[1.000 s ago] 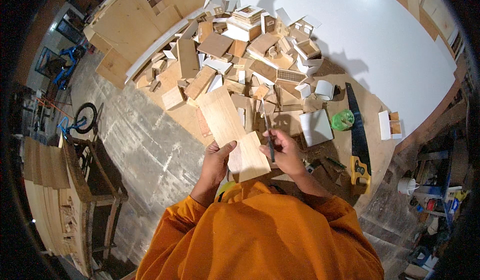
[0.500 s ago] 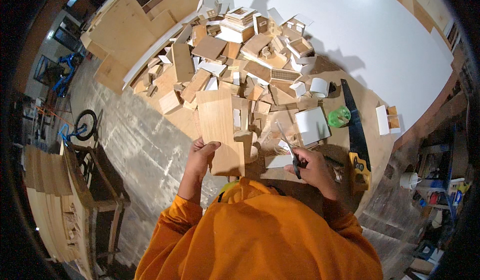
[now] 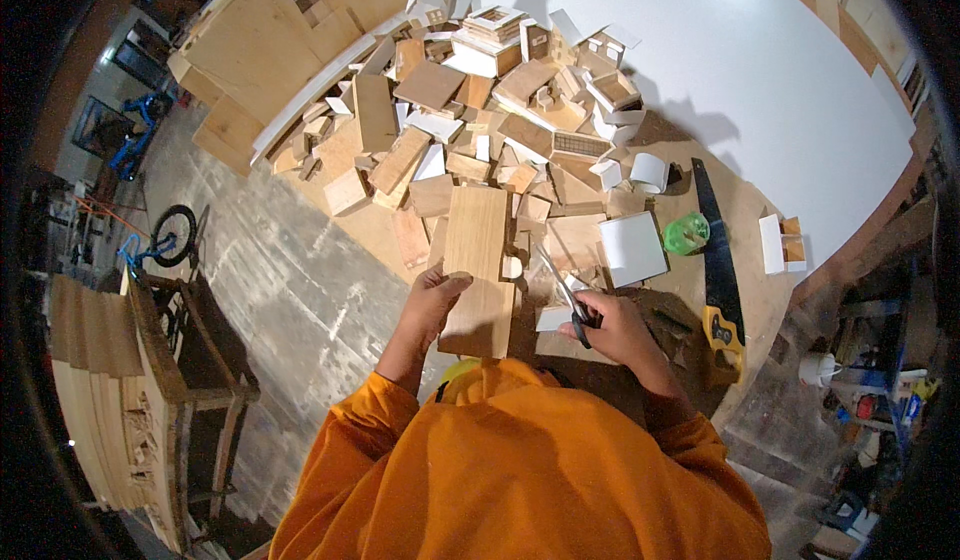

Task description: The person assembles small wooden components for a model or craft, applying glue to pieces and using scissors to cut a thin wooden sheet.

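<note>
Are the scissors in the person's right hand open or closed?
Open: the black-handled metal scissors in the right hand show two blades spread in a narrow V, tips pointing toward the wood pile.

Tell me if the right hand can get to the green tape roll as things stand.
Probably yes: the right hand holds scissors, but the green tape roll lies uncovered just beyond the white square board.

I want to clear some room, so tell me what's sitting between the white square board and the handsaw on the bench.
In the head view, a small green round container sits between the white square board and the handsaw, on the brown benchtop.
</note>
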A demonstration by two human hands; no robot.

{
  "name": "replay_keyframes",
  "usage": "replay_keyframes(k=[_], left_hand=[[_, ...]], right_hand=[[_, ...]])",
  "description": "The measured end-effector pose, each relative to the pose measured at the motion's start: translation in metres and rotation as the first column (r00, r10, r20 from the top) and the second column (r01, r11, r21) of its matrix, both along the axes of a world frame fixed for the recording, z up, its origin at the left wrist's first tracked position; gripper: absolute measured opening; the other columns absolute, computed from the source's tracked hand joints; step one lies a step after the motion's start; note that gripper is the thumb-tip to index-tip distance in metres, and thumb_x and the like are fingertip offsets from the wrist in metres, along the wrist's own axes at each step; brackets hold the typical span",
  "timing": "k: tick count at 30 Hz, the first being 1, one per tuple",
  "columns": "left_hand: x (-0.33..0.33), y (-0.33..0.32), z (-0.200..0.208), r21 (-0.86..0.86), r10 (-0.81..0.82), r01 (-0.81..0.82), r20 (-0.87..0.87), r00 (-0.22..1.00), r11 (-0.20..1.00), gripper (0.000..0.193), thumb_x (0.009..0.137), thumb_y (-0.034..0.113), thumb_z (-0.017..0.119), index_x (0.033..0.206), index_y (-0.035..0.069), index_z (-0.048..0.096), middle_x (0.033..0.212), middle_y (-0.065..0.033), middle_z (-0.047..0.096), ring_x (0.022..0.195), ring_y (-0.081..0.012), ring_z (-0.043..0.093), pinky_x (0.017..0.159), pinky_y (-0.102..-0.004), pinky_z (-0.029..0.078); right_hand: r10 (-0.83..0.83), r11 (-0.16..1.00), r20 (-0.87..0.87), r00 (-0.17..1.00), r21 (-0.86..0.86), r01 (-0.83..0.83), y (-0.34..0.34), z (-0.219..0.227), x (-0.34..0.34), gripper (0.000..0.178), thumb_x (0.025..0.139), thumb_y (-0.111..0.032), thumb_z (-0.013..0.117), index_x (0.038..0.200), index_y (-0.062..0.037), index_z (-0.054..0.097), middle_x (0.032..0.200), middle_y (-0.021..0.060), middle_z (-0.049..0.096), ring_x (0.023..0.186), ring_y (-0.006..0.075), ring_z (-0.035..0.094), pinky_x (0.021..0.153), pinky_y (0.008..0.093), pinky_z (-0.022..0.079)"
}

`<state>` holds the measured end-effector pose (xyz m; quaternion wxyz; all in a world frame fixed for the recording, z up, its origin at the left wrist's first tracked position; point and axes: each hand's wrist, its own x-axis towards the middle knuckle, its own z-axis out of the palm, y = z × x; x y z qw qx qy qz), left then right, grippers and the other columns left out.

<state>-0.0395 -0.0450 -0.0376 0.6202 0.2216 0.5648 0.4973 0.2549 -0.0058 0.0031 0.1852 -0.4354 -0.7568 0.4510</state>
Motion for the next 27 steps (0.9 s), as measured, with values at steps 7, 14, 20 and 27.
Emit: replay_keyframes(k=[7,14,20,27], left_hand=[[0.007,-0.001,-0.004,0.006,0.041,-0.04,-0.048,0.998,0.999,0.029,0.084,0.0,0.059,0.113,-0.002,0.058,0.092,-0.0037,0.064,0.073,-0.0069,0.058,0.064,-0.0192,0.045],[0.014,0.0,0.003,-0.001,0.065,-0.065,-0.114,0.991,0.998,0.025,0.085,0.006,0.061,0.109,0.0,0.061,0.076,0.0044,0.059,0.055,-0.0017,0.044,0.049,-0.0165,0.034],[0.011,-0.003,0.007,-0.012,-0.018,0.016,-0.152,0.988,1.0,0.027,0.087,0.005,0.059,0.114,0.003,0.06,0.083,0.0039,0.062,0.056,-0.0006,0.044,0.051,-0.0161,0.034],[0.017,-0.005,0.022,0.046,0.029,-0.024,-0.108,0.994,0.999,0.025,0.088,0.007,0.058,0.113,0.004,0.06,0.078,0.0075,0.058,0.053,0.0004,0.039,0.047,-0.0159,0.029]], right_hand=[[-0.068,0.994,0.015,0.998,-0.082,0.069,-0.004,-0.002,0.004,0.043,0.072,-0.029,0.079,0.096,0.0014,0.06,0.062,0.0062,0.049,0.056,0.0136,0.045,0.053,0.0296,0.04],[-0.068,0.997,-0.004,0.998,-0.034,0.068,-0.004,-0.01,0.005,0.041,0.072,-0.027,0.079,0.09,0.0024,0.058,0.061,0.0051,0.048,0.055,0.012,0.043,0.052,0.0289,0.039],[-0.079,0.995,-0.002,0.997,-0.061,0.078,-0.004,-0.007,0.004,0.042,0.072,-0.027,0.079,0.095,0.0021,0.059,0.062,0.0039,0.048,0.056,0.0111,0.044,0.052,0.0274,0.04],[-0.13,0.989,-0.044,0.991,-0.081,0.126,-0.002,-0.011,0.009,0.054,0.07,-0.031,0.08,0.107,0.0012,0.058,0.069,0.0004,0.052,0.059,0.0098,0.049,0.054,0.0255,0.042]])
